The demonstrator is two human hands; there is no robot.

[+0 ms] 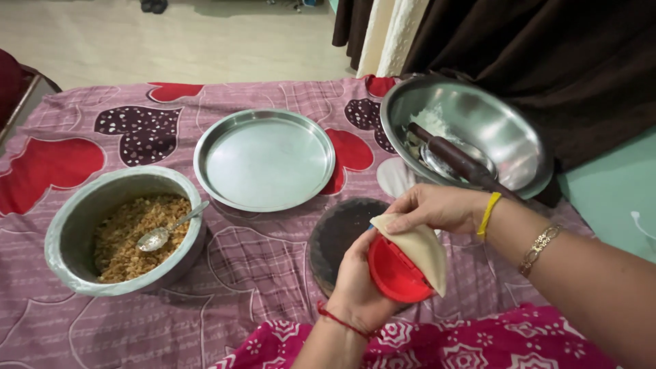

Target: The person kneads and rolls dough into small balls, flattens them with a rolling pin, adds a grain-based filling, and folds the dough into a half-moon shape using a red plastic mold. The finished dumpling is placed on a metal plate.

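Going left to right: at 9 o'clock a grey metal pot [123,229] sits on the pink heart-print cloth [253,263], filled partway with brown crumbly filling [133,236], a metal spoon [167,232] resting in it with the handle up over the rim toward 2 o'clock, likely parked so it can be grabbed fast. At 12 o'clock from centre lies a round steel plate [265,158], flat, nothing on it. Just right of centre a dark round rolling board [338,232] lies on the cloth, partly hidden behind the hands. My left hand [359,290] comes up from 6 o'clock, fingers curled around the back of a red round plastic mould [396,273], cupping it from below so it stays tilted toward me. A pale sheet of dough [417,249] drapes over the mould's upper half, folded, edge hanging at 3 o'clock. My right hand [437,207] comes in from 3 o'clock, fingertips narrowed in a pinch on the dough's top corner at 11 o'clock, I judge to keep it seated on the mould. At 1 o'clock a big steel bowl [471,130] holds white flour [434,123], a smaller steel dish and a dark rolling pin [454,160] laid across, handle pointing to 5 o'clock. Dark curtain [547,55] behind at 1 o'clock.
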